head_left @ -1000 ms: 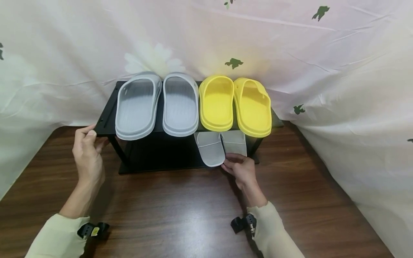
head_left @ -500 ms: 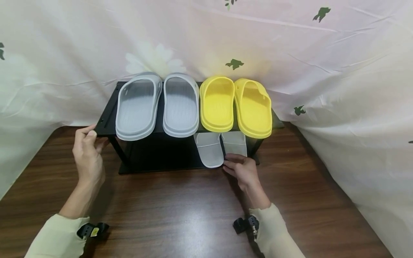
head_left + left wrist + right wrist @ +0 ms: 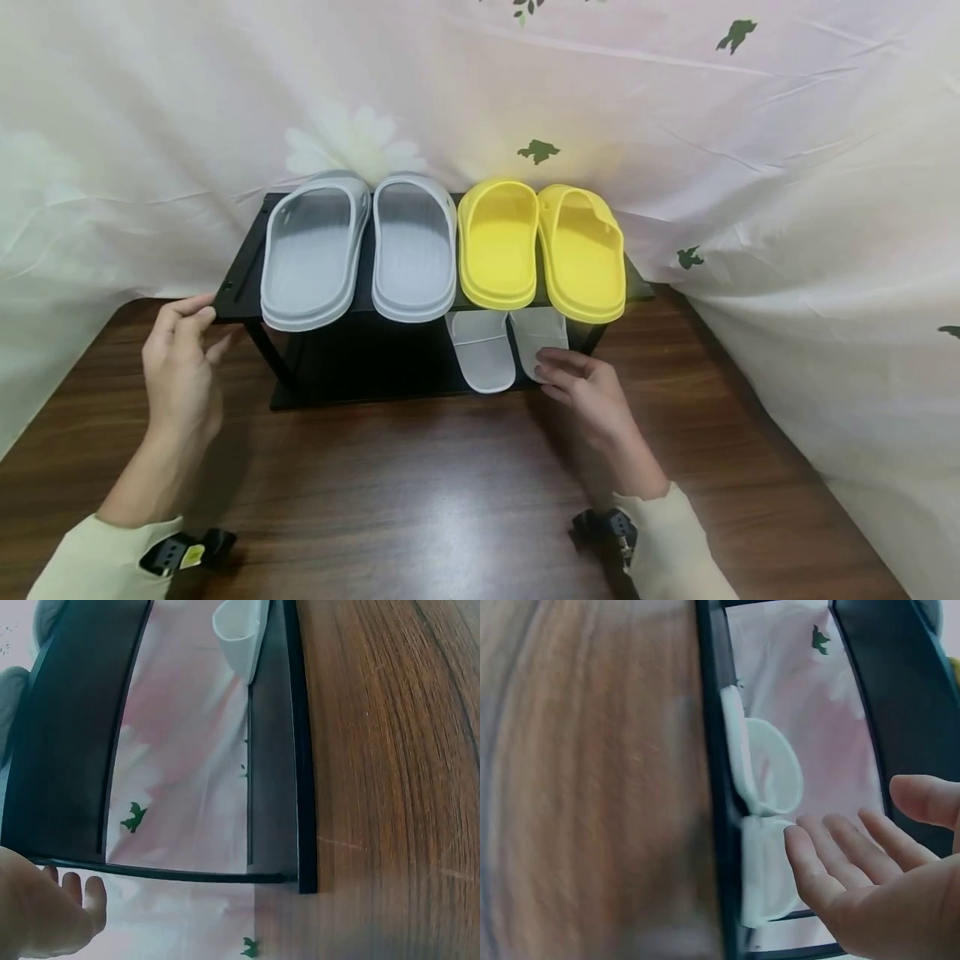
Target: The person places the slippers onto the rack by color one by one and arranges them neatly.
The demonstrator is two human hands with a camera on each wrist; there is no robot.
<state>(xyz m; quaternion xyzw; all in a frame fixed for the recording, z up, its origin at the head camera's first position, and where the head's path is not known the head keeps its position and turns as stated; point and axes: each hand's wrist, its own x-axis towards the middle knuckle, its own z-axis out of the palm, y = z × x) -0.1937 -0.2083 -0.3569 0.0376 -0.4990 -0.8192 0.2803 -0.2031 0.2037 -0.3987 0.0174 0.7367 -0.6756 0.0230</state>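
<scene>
A black two-tier shoe rack [image 3: 243,275] carries the footwear. Grey-blue clogs [image 3: 309,250] and yellow clogs [image 3: 501,250] stand in pairs on its top. On the lower shelf, at the right, lie a left grey slipper [image 3: 486,362] and a right grey slipper [image 3: 534,333]. My right hand [image 3: 592,396] is at the front of the right slipper, fingers loosely extended and holding nothing; in the right wrist view they look spread. My left hand [image 3: 180,367] is at the rack's front left corner, its fingertips at the edge, not curled round it.
Dark wooden floor [image 3: 390,500] extends in front of the rack. A pale patterned cloth [image 3: 420,83] hangs close behind it and along the right side. Each wrist wears a small black camera, such as the left one [image 3: 187,550].
My right hand has drawn back to the right from between the slippers, uncovering more of the right one. My left hand has loosened and shifted slightly left at the corner.
</scene>
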